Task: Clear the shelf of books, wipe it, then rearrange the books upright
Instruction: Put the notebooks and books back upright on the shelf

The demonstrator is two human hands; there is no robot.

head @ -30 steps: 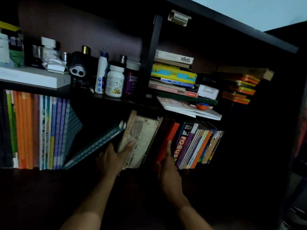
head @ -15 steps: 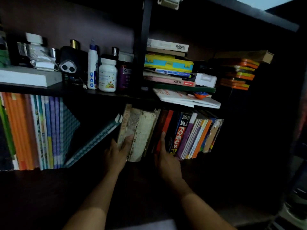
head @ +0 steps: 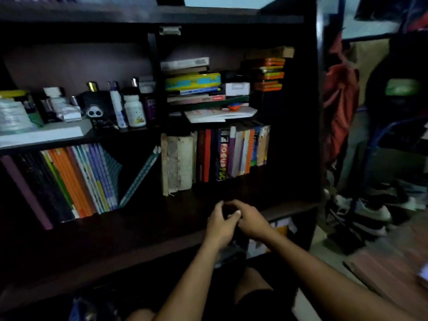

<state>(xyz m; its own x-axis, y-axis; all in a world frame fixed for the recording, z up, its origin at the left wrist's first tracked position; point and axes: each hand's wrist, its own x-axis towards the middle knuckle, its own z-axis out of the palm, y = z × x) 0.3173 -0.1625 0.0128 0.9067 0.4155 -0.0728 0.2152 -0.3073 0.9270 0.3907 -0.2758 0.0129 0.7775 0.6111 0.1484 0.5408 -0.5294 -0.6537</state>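
Standing upright on the dark wooden shelf: worn cream-spined books, multicoloured paperbacks. Left hand and right hand meet before it; grip apparently empty, blurred.

Hands together before upright books.

Upright books stand on the shelf, bottles above.
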